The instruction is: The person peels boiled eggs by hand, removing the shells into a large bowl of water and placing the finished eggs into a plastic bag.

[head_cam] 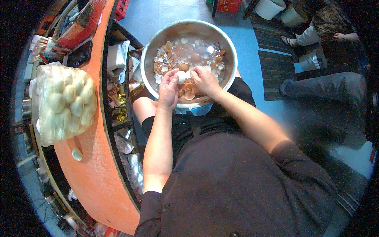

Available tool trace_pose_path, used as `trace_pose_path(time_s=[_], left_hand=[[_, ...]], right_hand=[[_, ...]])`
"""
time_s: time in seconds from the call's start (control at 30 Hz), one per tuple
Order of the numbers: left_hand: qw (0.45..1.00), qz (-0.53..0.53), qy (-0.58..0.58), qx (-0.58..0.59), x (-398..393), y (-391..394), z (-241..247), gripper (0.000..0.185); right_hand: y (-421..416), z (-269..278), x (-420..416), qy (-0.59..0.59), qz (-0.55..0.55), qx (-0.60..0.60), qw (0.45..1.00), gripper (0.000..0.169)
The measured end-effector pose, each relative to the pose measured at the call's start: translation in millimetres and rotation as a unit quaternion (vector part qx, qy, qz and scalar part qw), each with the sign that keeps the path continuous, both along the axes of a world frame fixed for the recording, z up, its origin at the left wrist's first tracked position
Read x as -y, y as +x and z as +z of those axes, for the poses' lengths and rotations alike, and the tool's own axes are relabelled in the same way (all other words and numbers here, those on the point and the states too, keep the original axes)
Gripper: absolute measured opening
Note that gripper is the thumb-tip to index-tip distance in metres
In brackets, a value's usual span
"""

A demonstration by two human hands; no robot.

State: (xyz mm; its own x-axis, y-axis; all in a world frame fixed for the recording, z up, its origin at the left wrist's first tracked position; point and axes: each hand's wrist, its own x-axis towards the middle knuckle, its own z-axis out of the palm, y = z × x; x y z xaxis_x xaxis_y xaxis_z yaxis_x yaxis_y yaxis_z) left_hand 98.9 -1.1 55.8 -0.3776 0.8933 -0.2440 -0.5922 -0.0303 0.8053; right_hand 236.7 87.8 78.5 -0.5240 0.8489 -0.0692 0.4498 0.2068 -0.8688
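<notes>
My left hand (168, 90) holds a smooth white peeled egg (181, 77) between thumb and fingers, over the near half of a large round metal basin (232, 60). At the egg's right side, my right hand (205, 81) pinches a small pale flake (188, 74); whether it is shell or membrane I cannot tell. Below both hands, brown and white eggshell pieces (165, 56) lie thick in the basin's cloudy water. A few brown eggs (195, 57) show through the water near its middle.
To the left runs an orange tabletop (88, 183) bearing a clear plastic bag of peeled eggs (66, 102) and one loose egg (77, 154). Packed shelves (120, 103) stand below its edge. At right are a seated person's leg (308, 37), another trousered leg (325, 87), and white buckets (269, 9).
</notes>
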Motion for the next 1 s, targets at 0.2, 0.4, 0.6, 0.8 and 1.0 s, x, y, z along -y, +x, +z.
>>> trace_pose_path(time_s=[0.2,0.4,0.6,0.8,1.0], left_hand=[[0.998,-0.037,0.014,0.058,1,-4,1,0.026],[0.996,-0.088,0.002,0.016,2,-6,0,0.029],[0.992,-0.074,0.019,0.105,4,-8,11,0.033],[0.983,-0.077,0.021,0.168,6,-7,13,0.038],[0.983,-0.081,-0.001,0.163,4,-2,26,0.038]], right_hand=[[7,1,-18,0.001,-0.002,0.06,0.998,0.029],[7,-4,-21,-0.061,0.104,0.014,0.993,0.031],[10,-12,-24,-0.088,0.078,-0.002,0.993,0.021],[11,11,-17,0.113,0.046,-0.032,0.992,0.018],[-2,15,-14,0.081,0.099,-0.069,0.989,0.018]])
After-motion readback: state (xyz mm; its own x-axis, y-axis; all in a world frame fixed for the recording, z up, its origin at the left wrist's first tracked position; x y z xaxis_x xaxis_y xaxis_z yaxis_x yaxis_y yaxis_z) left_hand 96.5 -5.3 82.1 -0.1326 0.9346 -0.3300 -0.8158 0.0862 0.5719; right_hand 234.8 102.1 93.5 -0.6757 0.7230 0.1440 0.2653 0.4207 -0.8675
